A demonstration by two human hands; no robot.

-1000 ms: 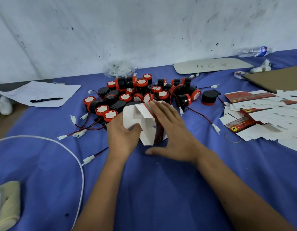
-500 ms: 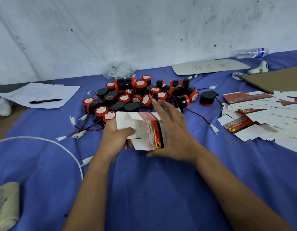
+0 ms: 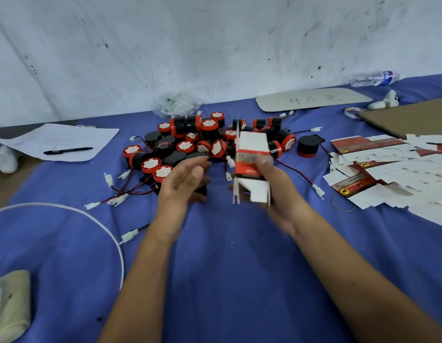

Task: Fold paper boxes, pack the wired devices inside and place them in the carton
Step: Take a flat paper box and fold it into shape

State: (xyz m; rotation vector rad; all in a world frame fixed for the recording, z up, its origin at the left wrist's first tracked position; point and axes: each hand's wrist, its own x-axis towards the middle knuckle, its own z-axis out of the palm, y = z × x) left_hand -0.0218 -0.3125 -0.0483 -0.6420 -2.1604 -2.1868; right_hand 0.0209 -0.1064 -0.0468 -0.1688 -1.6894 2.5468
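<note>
From the head camera, the right hand (image 3: 274,184) grips a half-formed paper box (image 3: 252,169) upright above the blue tabletop (image 3: 227,268), its flaps hanging loose. The left hand (image 3: 184,180) hovers just beside it, fingers relaxed, grasping nothing. Behind lies the heap of wired devices (image 3: 205,142); flat box blanks (image 3: 388,174) lie to the right. I'd square the walls before tucking the bottom flaps, or the box will likely skew.
</note>
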